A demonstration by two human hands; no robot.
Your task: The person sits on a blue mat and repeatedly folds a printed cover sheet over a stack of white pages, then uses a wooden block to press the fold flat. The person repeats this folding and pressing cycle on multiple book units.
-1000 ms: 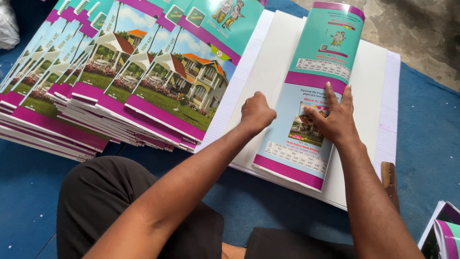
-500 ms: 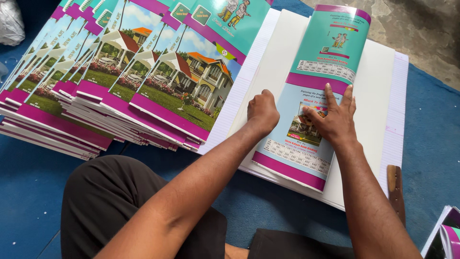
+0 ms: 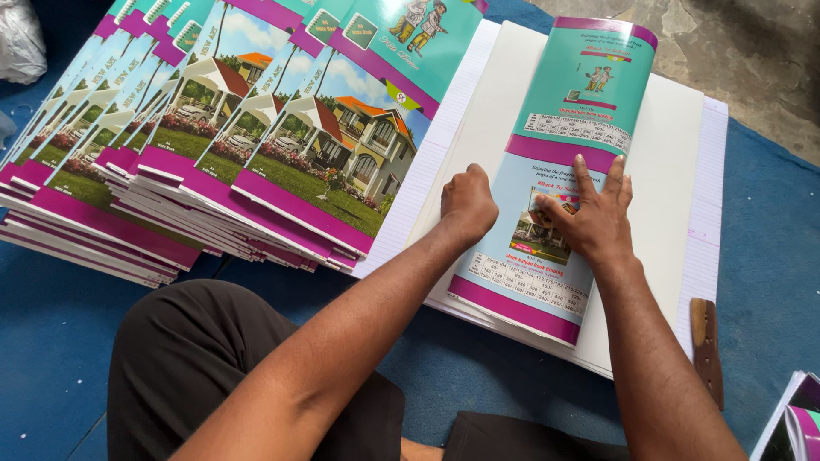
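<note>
A folded notebook cover (image 3: 564,128), teal and light blue with magenta bands, lies lengthwise on a stack of white ruled paper sheets (image 3: 675,171). My right hand (image 3: 594,218) presses flat on the cover's lower half, fingers spread over a small house picture. My left hand (image 3: 468,203) is curled in a loose fist against the cover's left folded edge, knuckles resting on the white paper. Neither hand grips anything.
Several finished notebooks (image 3: 256,145) with house pictures and magenta strips are fanned out in overlapping rows to the left. A brown wooden tool (image 3: 707,346) lies at the right on the blue mat (image 3: 51,341). More covers (image 3: 794,423) poke in bottom right. My black-clad knee (image 3: 205,358) is below.
My left fist has slid slightly along the cover's left edge; my right hand stays pressed on the cover. The view has shifted a little.
</note>
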